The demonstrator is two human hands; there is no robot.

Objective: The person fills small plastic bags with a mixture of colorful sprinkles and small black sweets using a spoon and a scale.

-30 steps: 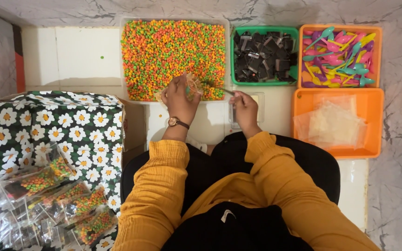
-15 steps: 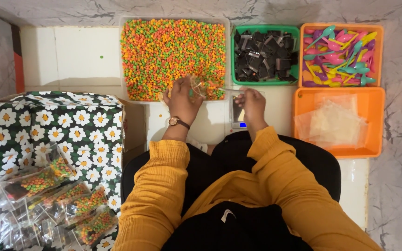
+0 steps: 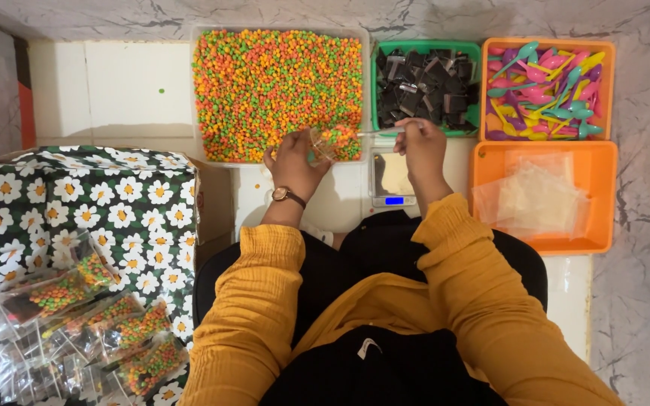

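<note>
While grey marbled flooring [image 3: 641, 286] frames the white worktop [image 3: 114, 90], a big tray of coloured beads [image 3: 265, 83] dominates. At its near edge, the left hand [image 3: 295, 162] pinches a small clear bag [image 3: 329, 141]; the right hand's [image 3: 421, 146] fingers grip a scoop [image 3: 374, 132] at the bag's mouth.

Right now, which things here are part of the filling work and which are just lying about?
In use:
left hand
small clear bag
right hand
scoop
tray of coloured beads
scale

Lying about:
green bin of black clips
plastic spoons
empty bags
filled bags
</note>
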